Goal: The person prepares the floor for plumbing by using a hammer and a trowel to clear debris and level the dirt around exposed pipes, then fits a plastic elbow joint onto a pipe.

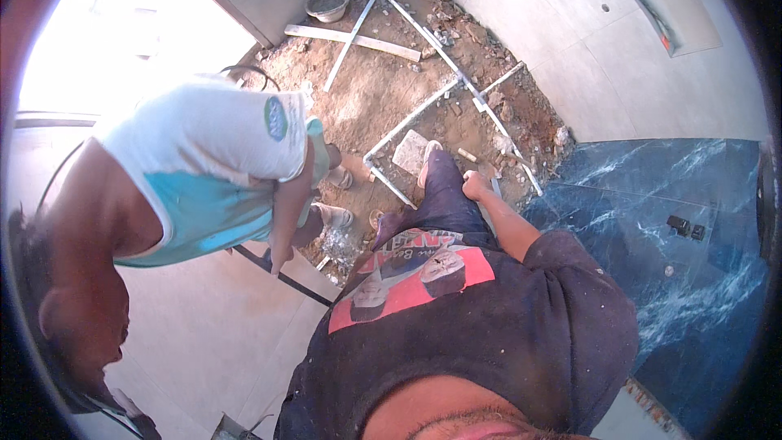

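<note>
My right hand [475,186] hangs beside my right thigh, its fingers curled closed. Whatever it may hold is too small to make out; a pale, thin piece shows just behind the wrist. My left hand is out of sight behind my body. Near my right hand are a short pale stick [467,154] on the soil and white plastic pipes [411,116] joined into a run. A flat pale slab [410,151] lies beside my foot.
A co-worker [204,163] stands close at my left, one hand by a dark bar [303,287]. Rubble-strewn soil [358,106] bears a loose board [358,41] and a bowl [327,5]. Blue marbled tiles [627,195] and grey wall tiles [586,81] are at right.
</note>
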`<control>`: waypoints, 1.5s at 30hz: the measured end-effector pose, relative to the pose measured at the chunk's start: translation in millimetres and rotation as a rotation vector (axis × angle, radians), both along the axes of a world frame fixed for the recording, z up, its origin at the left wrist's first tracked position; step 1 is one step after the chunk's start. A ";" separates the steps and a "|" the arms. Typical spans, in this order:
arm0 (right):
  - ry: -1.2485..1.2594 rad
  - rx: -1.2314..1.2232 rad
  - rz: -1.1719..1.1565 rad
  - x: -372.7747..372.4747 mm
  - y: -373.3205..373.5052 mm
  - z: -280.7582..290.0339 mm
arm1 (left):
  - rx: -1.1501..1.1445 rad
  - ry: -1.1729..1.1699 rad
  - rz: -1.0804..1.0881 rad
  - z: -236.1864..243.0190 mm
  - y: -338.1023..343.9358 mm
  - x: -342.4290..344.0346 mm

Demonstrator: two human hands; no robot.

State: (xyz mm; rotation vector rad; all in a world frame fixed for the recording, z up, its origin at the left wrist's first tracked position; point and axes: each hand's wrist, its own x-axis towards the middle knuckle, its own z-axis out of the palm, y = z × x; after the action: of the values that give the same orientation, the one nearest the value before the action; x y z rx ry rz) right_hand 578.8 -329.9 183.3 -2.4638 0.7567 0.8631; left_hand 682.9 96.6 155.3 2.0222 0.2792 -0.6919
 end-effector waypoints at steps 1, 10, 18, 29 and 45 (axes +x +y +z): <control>0.013 -0.019 -0.002 5.3 -10.7 -4.3 | 0.012 0.023 0.000 0.0 -2.3 -4.7; -0.186 -0.077 0.075 37.0 -147.5 -38.8 | 0.093 0.181 -0.116 18.6 -85.5 7.1; -0.454 -0.292 0.159 21.0 -276.2 -75.4 | 0.058 0.149 -0.516 56.5 -224.1 102.8; -0.169 -0.189 -0.894 -87.8 -186.5 -68.1 | 0.130 0.165 -1.197 71.8 -368.6 281.1; -0.255 -0.038 -2.852 20.5 179.1 -103.2 | 0.519 0.139 -1.700 41.5 -616.9 607.2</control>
State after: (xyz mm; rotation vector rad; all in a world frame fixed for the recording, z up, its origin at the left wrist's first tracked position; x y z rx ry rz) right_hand 599.3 -150.8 80.1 0.2994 2.3271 -0.6376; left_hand 1290.1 -520.3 196.8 2.3417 -1.5130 -1.8665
